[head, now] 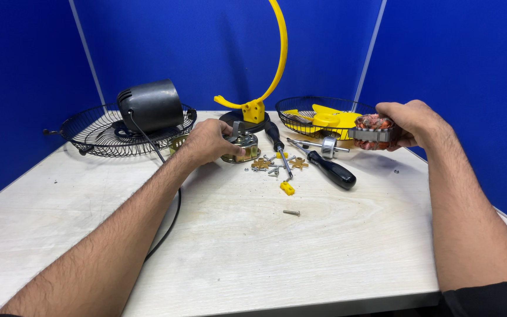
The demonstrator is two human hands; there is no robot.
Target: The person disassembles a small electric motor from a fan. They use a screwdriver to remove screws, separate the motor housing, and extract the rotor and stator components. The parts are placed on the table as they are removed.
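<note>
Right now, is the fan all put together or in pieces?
In pieces. The black motor cover lies on one grille, the yellow blade sits in the other grille, and screws lie loose on the table.

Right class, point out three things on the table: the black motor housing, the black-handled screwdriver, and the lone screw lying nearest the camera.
black motor housing [151, 105], head view, on its rounded side.
black-handled screwdriver [331, 170], head view, on its handle.
lone screw [291, 212], head view, on its shaft.
</note>
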